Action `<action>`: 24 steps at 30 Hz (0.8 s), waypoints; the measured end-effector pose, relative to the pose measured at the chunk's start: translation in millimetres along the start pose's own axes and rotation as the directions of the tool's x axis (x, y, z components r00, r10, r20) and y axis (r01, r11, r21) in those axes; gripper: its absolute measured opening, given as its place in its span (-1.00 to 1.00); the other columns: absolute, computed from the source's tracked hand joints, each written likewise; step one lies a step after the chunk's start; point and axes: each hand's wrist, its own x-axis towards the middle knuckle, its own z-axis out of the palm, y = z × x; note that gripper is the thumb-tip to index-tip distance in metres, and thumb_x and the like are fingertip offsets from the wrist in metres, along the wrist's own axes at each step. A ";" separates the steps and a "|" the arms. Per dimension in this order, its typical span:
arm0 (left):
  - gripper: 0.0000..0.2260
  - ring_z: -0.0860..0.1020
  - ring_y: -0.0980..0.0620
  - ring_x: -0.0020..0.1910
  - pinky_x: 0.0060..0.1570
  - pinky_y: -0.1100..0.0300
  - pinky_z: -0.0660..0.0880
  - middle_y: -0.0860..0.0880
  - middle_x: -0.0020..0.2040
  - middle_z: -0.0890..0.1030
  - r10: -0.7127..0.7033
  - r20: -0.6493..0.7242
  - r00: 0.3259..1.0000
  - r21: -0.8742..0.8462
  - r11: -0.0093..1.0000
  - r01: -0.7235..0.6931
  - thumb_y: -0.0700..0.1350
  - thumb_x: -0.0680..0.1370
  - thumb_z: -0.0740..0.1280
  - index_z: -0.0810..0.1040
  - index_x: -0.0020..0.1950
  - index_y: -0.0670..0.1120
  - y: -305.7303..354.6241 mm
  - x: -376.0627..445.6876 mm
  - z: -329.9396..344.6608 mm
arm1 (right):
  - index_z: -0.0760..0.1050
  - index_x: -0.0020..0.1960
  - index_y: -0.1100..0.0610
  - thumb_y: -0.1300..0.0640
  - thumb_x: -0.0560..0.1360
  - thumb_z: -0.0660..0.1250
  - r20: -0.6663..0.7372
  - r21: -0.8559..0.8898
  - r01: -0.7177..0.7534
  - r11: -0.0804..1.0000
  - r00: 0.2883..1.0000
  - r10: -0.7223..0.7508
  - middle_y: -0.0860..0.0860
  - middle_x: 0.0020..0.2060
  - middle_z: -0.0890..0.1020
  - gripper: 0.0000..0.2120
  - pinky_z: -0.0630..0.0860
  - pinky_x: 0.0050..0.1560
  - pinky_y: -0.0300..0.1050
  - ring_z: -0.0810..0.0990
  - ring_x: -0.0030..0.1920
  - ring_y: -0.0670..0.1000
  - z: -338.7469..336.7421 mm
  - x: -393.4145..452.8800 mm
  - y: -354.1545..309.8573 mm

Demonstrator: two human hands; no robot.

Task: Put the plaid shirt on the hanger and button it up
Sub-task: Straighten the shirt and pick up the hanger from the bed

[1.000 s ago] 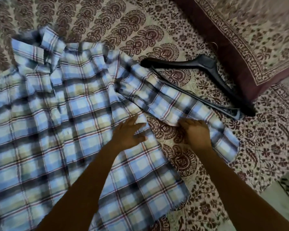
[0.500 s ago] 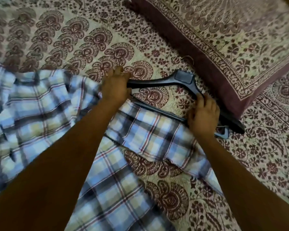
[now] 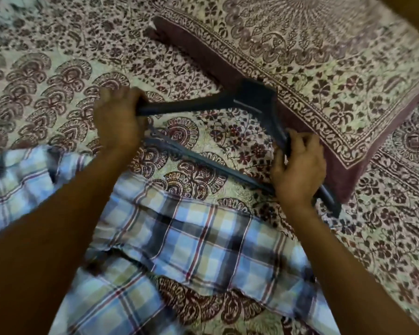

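A black plastic hanger [image 3: 249, 97] lies on the patterned bedspread, its neck against a pillow. My left hand [image 3: 117, 119] is closed around the hanger's left arm end. My right hand [image 3: 299, 168] grips its right arm where the lower bar meets it. The blue, white and yellow plaid shirt [image 3: 191, 240] lies spread flat under my forearms, nearer to me than the hanger, one sleeve stretching to the right. The hanger's hook is hidden.
A maroon-edged printed pillow [image 3: 324, 68] lies at the upper right, touching the hanger's top. The bedspread [image 3: 58, 81] with dark paisley print covers everything else in view.
One second ago both hands were on the shirt's sleeve. They moved up to the hanger, and both now grip it. The view has shifted up, away from the collar.
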 end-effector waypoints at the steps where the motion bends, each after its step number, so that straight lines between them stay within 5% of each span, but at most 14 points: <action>1: -0.76 0.45 -0.25 0.12 -0.05 -0.07 0.39 -0.21 0.07 0.56 -0.039 0.000 0.999 0.003 0.999 0.039 -0.22 0.44 0.30 0.51 0.09 -0.09 3.6 14.4 5.6 | 0.39 0.33 0.14 0.13 0.50 0.26 0.014 0.006 -0.020 1.000 1.000 0.020 0.19 0.12 0.48 -0.60 0.40 0.04 0.06 0.46 0.08 0.20 3.4 11.4 -0.2; 4: -0.66 0.47 -0.26 0.15 0.02 -0.10 0.44 -0.23 0.12 0.55 -0.094 0.085 0.992 -0.012 0.995 0.095 -0.21 0.43 0.36 0.45 0.19 -0.10 21.7 55.7 18.2 | 0.41 0.31 0.13 0.09 0.51 0.26 0.027 0.015 -0.105 0.994 0.994 0.104 0.19 0.14 0.46 -0.62 0.40 0.09 0.09 0.46 0.12 0.21 11.2 39.6 1.5; 8: -0.57 0.51 -0.21 0.15 0.12 -0.01 0.47 -0.22 0.19 0.54 -0.125 0.276 0.953 -0.239 0.952 0.194 -0.21 0.38 0.44 0.45 0.23 -0.13 29.4 65.4 26.6 | 0.39 0.30 0.14 0.13 0.47 0.32 0.055 0.083 -0.204 0.975 0.978 0.200 0.18 0.23 0.42 -0.59 0.30 0.21 0.06 0.38 0.24 0.19 17.0 40.4 -9.8; 13: -0.74 0.59 -0.11 0.04 0.05 0.12 0.50 -0.15 0.07 0.64 -0.115 0.226 0.967 -0.406 0.892 0.201 -0.29 0.42 0.29 0.60 0.07 -0.13 -10.7 -2.8 3.6 | 0.39 0.25 0.19 0.10 0.49 0.26 0.006 0.130 0.056 0.990 0.998 -0.057 0.23 0.16 0.48 -0.64 0.33 0.16 0.05 0.43 0.17 0.21 8.7 -15.8 -13.1; 16: -0.72 0.59 -0.17 0.01 -0.01 0.06 0.47 -0.18 0.05 0.64 -0.225 0.214 0.950 -0.350 0.891 0.290 -0.28 0.40 0.21 0.62 0.00 -0.10 -47.3 -57.3 -24.4 | 0.52 0.03 0.20 0.01 0.53 0.13 0.165 0.177 0.182 0.967 0.963 -0.212 0.20 -0.10 0.58 -0.69 0.44 -0.10 0.06 0.54 -0.09 0.24 -0.2 -78.7 1.3; 18: -0.66 0.56 -0.23 0.08 0.02 0.01 0.46 -0.24 0.12 0.61 -0.204 0.289 0.935 -0.270 0.920 0.284 -0.25 0.37 0.20 0.61 0.09 -0.15 -68.6 -86.6 -40.6 | 0.52 -0.02 0.19 -0.08 0.51 0.10 0.244 0.100 0.166 0.981 0.952 -0.186 0.18 -0.14 0.56 -0.62 0.42 -0.14 0.04 0.52 -0.13 0.23 -8.0 -117.5 12.5; 21: -0.49 0.49 -0.28 0.22 0.15 -0.09 0.44 -0.24 0.29 0.50 0.017 0.433 0.901 -0.134 0.990 0.046 -0.06 0.34 0.33 0.49 0.29 -0.13 -96.0 -106.2 -45.0 | 0.49 0.01 0.22 -0.22 0.48 0.07 0.298 -0.083 0.072 0.994 0.953 -0.044 0.23 -0.13 0.54 -0.48 0.40 -0.12 0.07 0.50 -0.10 0.25 -17.3 -143.9 27.8; 24: -0.43 0.38 -0.31 0.27 0.11 -0.13 0.40 -0.19 0.42 0.35 0.048 0.540 0.840 0.057 0.994 -0.093 -0.24 0.42 0.36 0.35 0.42 -0.04 -98.0 -100.7 -41.0 | 0.47 -0.07 0.24 -0.28 0.47 0.05 0.347 -0.201 0.058 0.978 0.938 0.015 0.25 -0.21 0.56 -0.42 0.40 -0.15 0.05 0.51 -0.15 0.26 -29.7 -145.1 39.9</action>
